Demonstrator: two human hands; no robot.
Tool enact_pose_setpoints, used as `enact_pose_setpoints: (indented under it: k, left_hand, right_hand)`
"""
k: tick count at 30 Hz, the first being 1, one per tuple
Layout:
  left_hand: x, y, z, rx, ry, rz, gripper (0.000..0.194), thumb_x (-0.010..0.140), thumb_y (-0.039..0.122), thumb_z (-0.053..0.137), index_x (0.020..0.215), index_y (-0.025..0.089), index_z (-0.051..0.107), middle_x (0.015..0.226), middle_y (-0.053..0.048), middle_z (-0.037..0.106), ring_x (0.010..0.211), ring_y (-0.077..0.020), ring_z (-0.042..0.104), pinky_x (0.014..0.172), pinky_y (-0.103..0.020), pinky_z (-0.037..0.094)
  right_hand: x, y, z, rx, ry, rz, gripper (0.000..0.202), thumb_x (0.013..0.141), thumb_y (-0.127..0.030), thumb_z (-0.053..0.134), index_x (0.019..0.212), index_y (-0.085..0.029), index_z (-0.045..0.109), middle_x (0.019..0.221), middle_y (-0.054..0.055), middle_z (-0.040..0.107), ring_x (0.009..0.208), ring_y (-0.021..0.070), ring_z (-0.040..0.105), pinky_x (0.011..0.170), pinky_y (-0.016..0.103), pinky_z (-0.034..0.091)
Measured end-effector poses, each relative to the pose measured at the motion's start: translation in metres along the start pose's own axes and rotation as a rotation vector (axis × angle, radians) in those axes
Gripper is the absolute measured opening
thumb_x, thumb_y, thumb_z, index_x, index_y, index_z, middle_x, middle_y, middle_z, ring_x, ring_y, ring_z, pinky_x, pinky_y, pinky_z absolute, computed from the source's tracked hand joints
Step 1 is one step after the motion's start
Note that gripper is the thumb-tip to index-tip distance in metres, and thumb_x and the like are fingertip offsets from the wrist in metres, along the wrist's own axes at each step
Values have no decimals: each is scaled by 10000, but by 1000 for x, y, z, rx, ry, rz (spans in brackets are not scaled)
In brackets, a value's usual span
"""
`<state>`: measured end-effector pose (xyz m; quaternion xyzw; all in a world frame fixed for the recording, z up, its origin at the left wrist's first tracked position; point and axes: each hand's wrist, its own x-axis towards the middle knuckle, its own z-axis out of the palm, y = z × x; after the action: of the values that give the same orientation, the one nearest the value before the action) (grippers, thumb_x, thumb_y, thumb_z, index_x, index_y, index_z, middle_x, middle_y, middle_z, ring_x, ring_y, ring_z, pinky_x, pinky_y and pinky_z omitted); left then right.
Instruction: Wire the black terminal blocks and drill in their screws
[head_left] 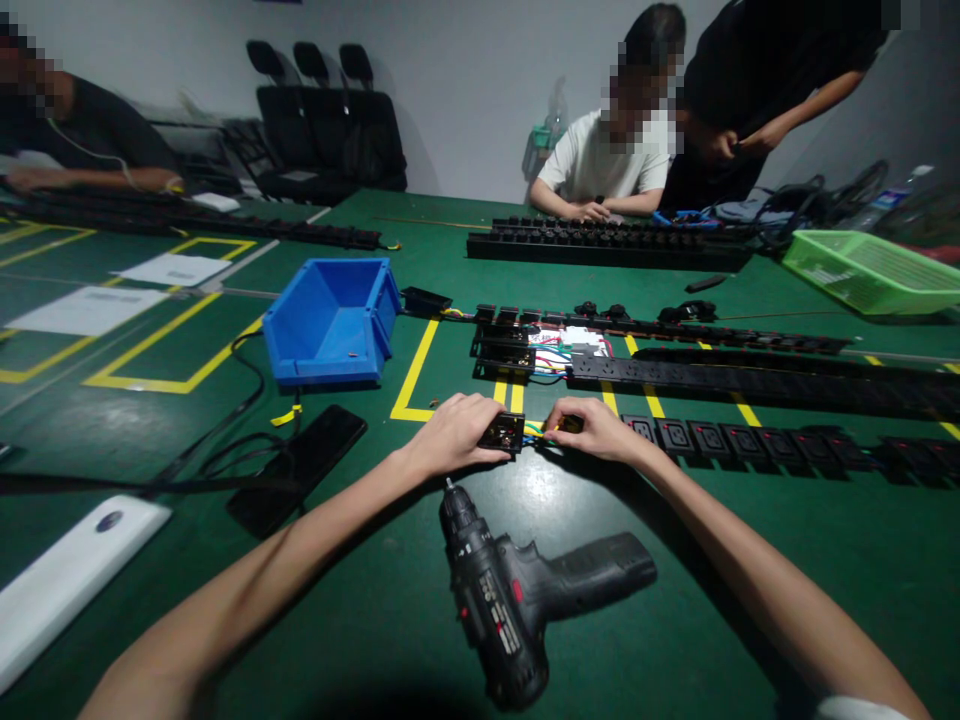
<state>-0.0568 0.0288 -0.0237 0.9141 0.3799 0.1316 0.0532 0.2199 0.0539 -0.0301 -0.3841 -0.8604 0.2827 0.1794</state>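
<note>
My left hand (459,432) is closed around a small black socket housing (504,433) with metal parts showing inside it. Coloured wires (534,431) run from that housing to my right hand (589,428), whose fingers pinch them close to a dark piece partly hidden by the hand. To the right of my right hand, a row of black outlet modules (709,438) lies on the green table (690,560). Just below both hands rests a black cordless drill (499,600) on its side, its bit pointing up toward my left hand.
Beyond my hands lie long black power strips (720,378) with exposed wiring. A blue bin (330,325) stands left of them, near a black phone (300,468) and cables. A green basket (870,270) sits far right. Several people are around the table's far side.
</note>
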Motion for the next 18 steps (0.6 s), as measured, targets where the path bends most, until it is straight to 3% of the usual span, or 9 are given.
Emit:
enact_pose_setpoints:
  k: [10,18]
  left_hand:
    - [-1,3,0,22,9,5,511,847,572,619,1146,169,524,1068,-96,644,971,-266,603,806,-369,421]
    - [0,2,1,36,7,20,518,846,559,628,1155,157,521,1072,-99,640,973,-258,596,804,-358,424]
  right_hand:
    - [-1,-4,4,-52,44,16,162,837,-354,657,860,-195,672,849,32,684,754,155,606,684,254,415]
    - [-3,-24,6,-77,101,-91,298,855,-356,654,1106,-207,593,1060,65,660,924,189,626,808,320,491]
